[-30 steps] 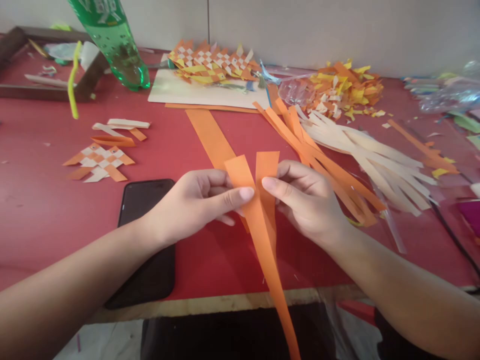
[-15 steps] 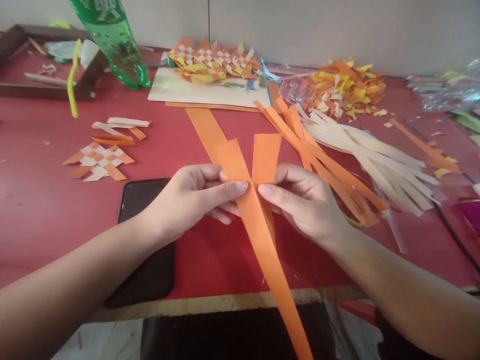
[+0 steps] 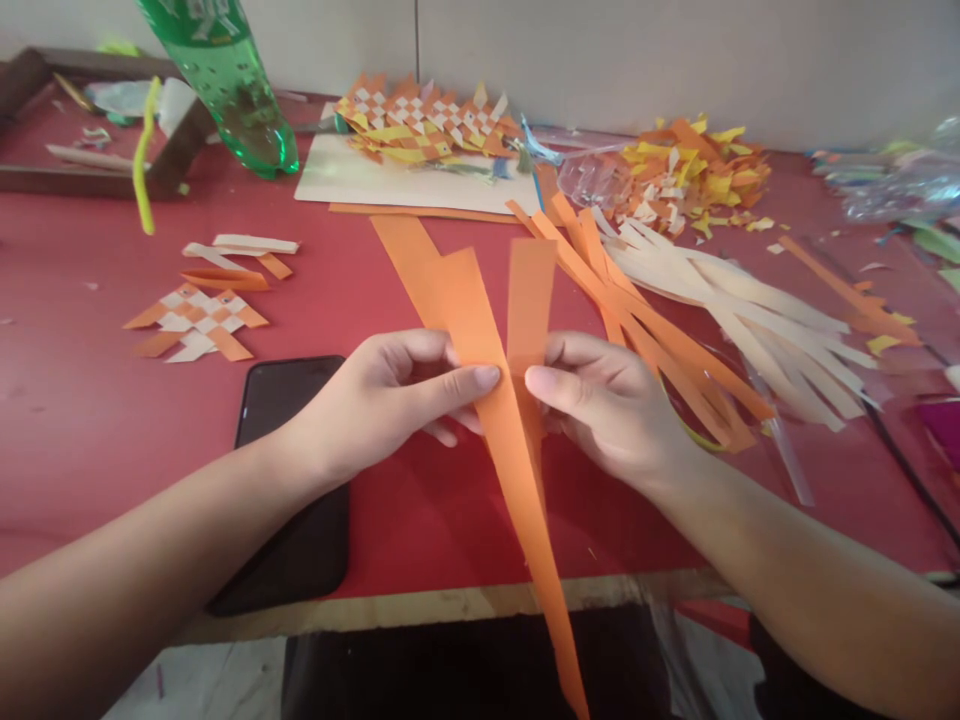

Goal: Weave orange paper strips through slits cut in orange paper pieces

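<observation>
Pinched between thumb and fingers of my left hand (image 3: 420,385) is a long orange paper strip (image 3: 517,470), its lower end hanging past the table's front edge. My right hand (image 3: 600,390) pinches a second orange paper strip (image 3: 531,300) beside it; the two upper ends spread apart in a V, and their lower parts overlap. Behind my left fingers, another orange strip (image 3: 405,255) slants up to the left. Under my left forearm lies a black phone (image 3: 292,540). A woven orange and white paper fish (image 3: 199,322) rests on the red table (image 3: 420,540) to the left.
Orange strips (image 3: 645,320) and cream strips (image 3: 757,310) lie fanned to the right. At the back are woven paper fish (image 3: 427,115) on a white sheet (image 3: 322,170), a heap of paper scraps (image 3: 690,170), a green bottle (image 3: 232,90) and a dark frame (image 3: 82,182).
The strips' upper ends have risen slightly and the long strip's lower end has swung left. My right thumb has shifted a little to the right, away from my left thumb.
</observation>
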Tool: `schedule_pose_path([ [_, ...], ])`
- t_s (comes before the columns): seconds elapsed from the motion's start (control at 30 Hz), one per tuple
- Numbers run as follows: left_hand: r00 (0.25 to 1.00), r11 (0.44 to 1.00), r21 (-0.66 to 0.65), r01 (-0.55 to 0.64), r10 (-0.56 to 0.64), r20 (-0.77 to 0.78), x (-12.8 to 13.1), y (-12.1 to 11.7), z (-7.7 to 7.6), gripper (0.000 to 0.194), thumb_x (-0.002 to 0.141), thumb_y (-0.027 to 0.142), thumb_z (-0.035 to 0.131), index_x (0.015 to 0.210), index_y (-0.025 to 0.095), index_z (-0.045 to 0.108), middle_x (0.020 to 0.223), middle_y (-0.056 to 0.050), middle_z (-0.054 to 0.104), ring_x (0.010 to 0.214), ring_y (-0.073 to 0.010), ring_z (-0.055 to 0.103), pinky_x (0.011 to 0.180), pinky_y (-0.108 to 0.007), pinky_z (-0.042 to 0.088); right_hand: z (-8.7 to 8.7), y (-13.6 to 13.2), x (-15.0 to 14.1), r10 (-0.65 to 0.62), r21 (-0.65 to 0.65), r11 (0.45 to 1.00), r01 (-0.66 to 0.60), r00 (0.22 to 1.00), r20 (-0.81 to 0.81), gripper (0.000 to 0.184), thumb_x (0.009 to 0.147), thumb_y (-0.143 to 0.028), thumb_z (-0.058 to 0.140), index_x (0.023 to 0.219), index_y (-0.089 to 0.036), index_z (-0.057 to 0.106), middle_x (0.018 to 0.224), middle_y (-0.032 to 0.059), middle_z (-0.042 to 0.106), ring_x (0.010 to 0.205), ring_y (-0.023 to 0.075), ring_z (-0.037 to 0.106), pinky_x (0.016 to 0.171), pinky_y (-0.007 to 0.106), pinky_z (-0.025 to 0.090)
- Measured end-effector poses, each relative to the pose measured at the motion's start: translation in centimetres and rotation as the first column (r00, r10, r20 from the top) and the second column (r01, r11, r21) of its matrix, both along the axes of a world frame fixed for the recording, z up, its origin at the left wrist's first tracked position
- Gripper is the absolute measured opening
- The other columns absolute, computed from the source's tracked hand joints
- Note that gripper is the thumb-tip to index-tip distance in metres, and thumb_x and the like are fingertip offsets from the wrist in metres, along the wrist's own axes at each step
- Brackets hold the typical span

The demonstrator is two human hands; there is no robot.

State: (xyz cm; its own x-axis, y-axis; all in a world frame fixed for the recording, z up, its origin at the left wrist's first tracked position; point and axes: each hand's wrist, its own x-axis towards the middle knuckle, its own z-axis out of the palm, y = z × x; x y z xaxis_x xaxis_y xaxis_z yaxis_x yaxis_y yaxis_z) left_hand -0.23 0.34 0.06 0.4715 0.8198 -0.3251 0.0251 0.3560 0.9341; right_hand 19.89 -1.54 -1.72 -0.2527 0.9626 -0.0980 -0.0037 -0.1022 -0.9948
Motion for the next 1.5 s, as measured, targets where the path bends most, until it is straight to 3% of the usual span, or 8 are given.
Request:
schedule_pose_path([
  [0.13,0.999,0.999,0.014,-0.045,0.045,0.024,0.08,-0.02,-0.17,0.016,0.082,0.034,0.073,0.086,0.019,0.072,0.076,0.001,0.072,0.063,-0.0105,0.067,0.056,-0.017,0.056,0.14,0.05,-0.13,0.034,0.003,0.999,-0.034,0.998,-0.052,0.016,0.083,-0.032,0.072,0.074,-0.022,0.064,0.079,0.0009,0.068,0.075,0.0163,0.064,0.069,0.031,0.053],
  [0.4,0.997,0.997,-0.009,-0.079,0.079,0.008,0.09,-0.03,-0.32,0.019,0.082,0.036,0.073,0.084,0.018,0.070,0.080,-0.002,0.072,0.067,-0.0120,0.068,0.056,-0.017,0.056,0.15,0.12,-0.20,-0.010,0.008,1.000,0.010,0.998,-0.063,0.019,0.082,-0.033,0.074,0.071,-0.023,0.063,0.077,0.0004,0.063,0.074,0.0165,0.061,0.072,0.033,0.054],
  [0.67,0.995,0.993,0.061,0.100,-0.097,-0.038,0.01,-0.01,0.22,0.015,0.080,0.028,0.074,0.089,0.016,0.073,0.088,-0.003,0.073,0.071,-0.0132,0.065,0.059,-0.020,0.058,0.02,0.11,-0.28,-0.047,-0.020,0.999,0.046,0.997,-0.064,0.020,0.081,-0.036,0.075,0.072,-0.022,0.063,0.070,-0.0017,0.063,0.056,0.0106,0.053,0.052,0.025,0.047],
  [0.83,0.997,0.996,0.077,0.051,-0.046,-0.062,-0.07,0.04,0.18,0.014,0.081,0.027,0.072,0.089,0.014,0.073,0.088,-0.004,0.075,0.069,-0.0124,0.065,0.059,-0.019,0.055,0.13,0.00,-0.19,0.017,-0.060,0.998,-0.021,0.998,-0.064,0.023,0.080,-0.037,0.075,0.070,-0.021,0.062,0.071,-0.0005,0.062,0.064,0.0138,0.058,0.058,0.028,0.050],
  [1.0,1.000,0.999,0.050,0.019,-0.019,-0.015,-0.04,0.10,-0.11,0.015,0.080,0.026,0.074,0.090,0.016,0.075,0.093,-0.005,0.077,0.074,-0.0145,0.067,0.058,-0.018,0.054,0.26,0.07,-0.23,-0.001,0.015,1.000,0.001,1.000,0.001,0.023,0.081,-0.034,0.074,0.068,-0.020,0.060,0.068,-0.0017,0.059,0.058,0.0104,0.050,0.052,0.025,0.043],
  [1.2,0.999,1.000,-0.004,-0.031,0.031,0.029,0.01,0.10,-0.20,0.014,0.081,0.027,0.074,0.091,0.017,0.076,0.095,-0.004,0.077,0.075,-0.0133,0.068,0.057,-0.016,0.054,0.02,0.17,-0.20,-0.005,0.041,0.999,0.008,0.998,-0.065,0.019,0.084,-0.029,0.072,0.070,-0.021,0.062,0.067,-0.0031,0.059,0.052,0.0081,0.045,0.049,0.024,0.039],
  [1.5,0.993,0.990,0.087,0.110,-0.107,-0.044,0.05,-0.05,0.28,0.018,0.082,0.025,0.072,0.099,0.018,0.077,0.096,-0.004,0.078,0.075,-0.0133,0.069,0.063,-0.018,0.057,-0.19,0.04,0.11,0.009,-0.095,0.995,-0.016,0.997,-0.071,0.024,0.082,-0.039,0.074,0.071,-0.021,0.061,0.062,-0.0026,0.057,0.054,0.0109,0.052,0.048,0.025,0.041],
])
